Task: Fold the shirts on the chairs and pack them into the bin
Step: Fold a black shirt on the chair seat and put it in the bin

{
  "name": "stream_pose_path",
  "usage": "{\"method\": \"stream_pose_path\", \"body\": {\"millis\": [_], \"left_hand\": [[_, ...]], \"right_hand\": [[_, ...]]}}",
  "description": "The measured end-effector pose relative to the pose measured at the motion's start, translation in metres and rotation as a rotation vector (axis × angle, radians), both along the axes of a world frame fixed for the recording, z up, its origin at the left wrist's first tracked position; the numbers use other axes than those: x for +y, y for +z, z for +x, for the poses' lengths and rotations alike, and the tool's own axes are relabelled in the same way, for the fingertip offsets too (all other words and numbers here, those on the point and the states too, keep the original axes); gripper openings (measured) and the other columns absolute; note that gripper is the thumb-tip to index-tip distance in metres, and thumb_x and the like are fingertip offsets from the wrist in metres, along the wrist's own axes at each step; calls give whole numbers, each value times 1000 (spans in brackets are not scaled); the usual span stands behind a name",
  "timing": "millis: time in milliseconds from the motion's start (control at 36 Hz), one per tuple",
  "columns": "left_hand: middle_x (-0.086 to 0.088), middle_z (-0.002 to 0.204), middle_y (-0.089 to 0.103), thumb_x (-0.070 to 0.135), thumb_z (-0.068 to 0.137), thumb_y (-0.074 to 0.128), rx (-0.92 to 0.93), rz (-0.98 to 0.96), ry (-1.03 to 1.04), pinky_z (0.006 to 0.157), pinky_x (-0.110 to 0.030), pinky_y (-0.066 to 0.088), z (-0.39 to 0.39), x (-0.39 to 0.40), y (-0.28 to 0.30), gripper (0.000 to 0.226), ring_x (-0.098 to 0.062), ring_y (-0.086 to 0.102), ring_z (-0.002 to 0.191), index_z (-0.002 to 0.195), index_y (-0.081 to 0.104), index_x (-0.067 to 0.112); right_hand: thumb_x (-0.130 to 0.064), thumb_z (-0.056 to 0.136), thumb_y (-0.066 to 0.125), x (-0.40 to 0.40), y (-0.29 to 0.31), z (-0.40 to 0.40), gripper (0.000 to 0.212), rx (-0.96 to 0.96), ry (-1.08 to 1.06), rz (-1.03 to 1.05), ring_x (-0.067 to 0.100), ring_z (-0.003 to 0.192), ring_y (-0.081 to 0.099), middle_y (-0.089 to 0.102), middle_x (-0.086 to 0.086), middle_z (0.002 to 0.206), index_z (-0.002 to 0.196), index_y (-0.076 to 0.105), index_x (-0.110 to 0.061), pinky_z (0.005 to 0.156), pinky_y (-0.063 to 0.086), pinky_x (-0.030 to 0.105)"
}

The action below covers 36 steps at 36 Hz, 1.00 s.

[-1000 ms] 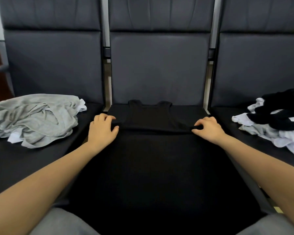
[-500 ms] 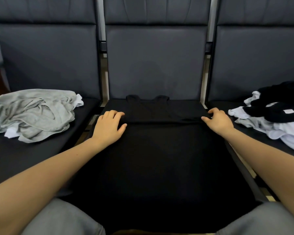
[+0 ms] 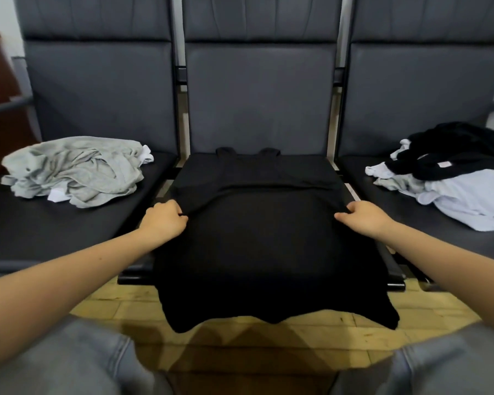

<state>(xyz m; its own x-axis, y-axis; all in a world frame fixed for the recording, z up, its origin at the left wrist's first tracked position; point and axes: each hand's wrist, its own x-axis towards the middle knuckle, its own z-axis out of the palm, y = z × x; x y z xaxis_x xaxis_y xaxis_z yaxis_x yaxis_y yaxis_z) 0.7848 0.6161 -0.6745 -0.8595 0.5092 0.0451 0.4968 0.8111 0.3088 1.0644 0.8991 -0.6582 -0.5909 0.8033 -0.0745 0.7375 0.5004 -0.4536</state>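
Nearest the camera: gray trouser knees, with yellow wood floor [image 3: 240, 337] showing between them.
Hem: the black shirt [image 3: 263, 246] overhangs the front edge of the middle chair [image 3: 260, 104], its bottom edge hanging free above the floor.
Left hand [image 3: 164, 222]: fingers curled, pinching the shirt's left edge about midway up the body.
Right hand [image 3: 362, 219]: likewise clenched on the shirt's right edge, level with the other.
Shirt between hands: spread flat on the seat, a crease running across just beyond the knuckles; straps lie far, against the backrest.
Handling: looks light, soft and limp, so it will sag wherever unsupported; side edges are the sensible grip, both held level to keep a fold straight.
Left seat: crumpled gray clothes [image 3: 74, 172], well apart.
Right seat: black and white clothes [image 3: 451, 178] heaped.
Bin: not in view.
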Motion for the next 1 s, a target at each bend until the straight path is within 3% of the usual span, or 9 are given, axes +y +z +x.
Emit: {"method": "stream_pose_path", "body": {"millis": [111,194,278,389,500,611,778,917,1000], "left_hand": [[-27,115,59,19,99,46,-53,283,19,84,-39,39,14,-6,6,24,-42,55,108,113,46,0],[-25,120,55,20,100,44,-163,429,133,81,-34,35,11,-9,14,22,-38,52,112,111,45,1],[-25,117,57,21,100,46,-91,267,53,81,-37,37,-2,-23,15,22,-40,53,110,110,45,1],[-21,108,61,27,97,51,26,55,-26,79,-41,43,-18,-40,12,22,-38,58,100,100,42,7],[-14,122,58,30,92,57,-56,-48,-74,91,-40,46,-20,-38,14,45,-31,56,111,129,42,10],[-17,132,46,32,85,62,-69,-53,-73,102,-40,40,-15,-18,17,60,-36,43,126,140,42,20],[-14,138,43,39,88,56,-63,67,-40,108,-41,36,-15,34,20,44,-34,36,132,130,55,24],[-6,125,57,39,88,53,-43,180,-51,101,-41,42,-33,72,17,32,-28,50,120,116,61,25],[0,117,62,36,91,49,13,164,-2,96,-37,37,-53,95,25,27,-25,56,113,112,63,26]], "right_hand": [[-25,96,55,-14,-6,0,34,288,-125,-171,32,109,59,61,15,117,117,60,1,87,45,33],[-18,92,58,-15,-8,4,24,268,-155,-162,31,99,61,64,17,110,107,63,1,80,46,32],[-15,90,55,-12,-2,14,11,107,-132,-1,31,90,58,62,13,96,92,59,-5,72,41,32],[-20,88,52,-9,0,23,16,-73,-77,172,32,96,58,61,9,100,99,56,-9,75,45,36],[-22,86,54,-11,2,18,19,-113,-42,166,27,86,56,61,7,95,101,54,-11,71,46,35],[-23,84,59,-11,12,0,38,-77,-51,172,30,104,57,57,7,110,119,49,-12,78,44,34],[-29,88,57,-3,20,-42,41,27,-103,154,35,123,47,51,15,131,126,56,-12,94,42,38],[-29,89,56,21,13,-86,19,213,-87,41,27,110,59,65,3,102,100,64,-16,87,43,32],[-28,90,54,37,13,-117,24,249,-92,-2,27,97,63,68,8,94,92,68,-8,82,46,34]]}}
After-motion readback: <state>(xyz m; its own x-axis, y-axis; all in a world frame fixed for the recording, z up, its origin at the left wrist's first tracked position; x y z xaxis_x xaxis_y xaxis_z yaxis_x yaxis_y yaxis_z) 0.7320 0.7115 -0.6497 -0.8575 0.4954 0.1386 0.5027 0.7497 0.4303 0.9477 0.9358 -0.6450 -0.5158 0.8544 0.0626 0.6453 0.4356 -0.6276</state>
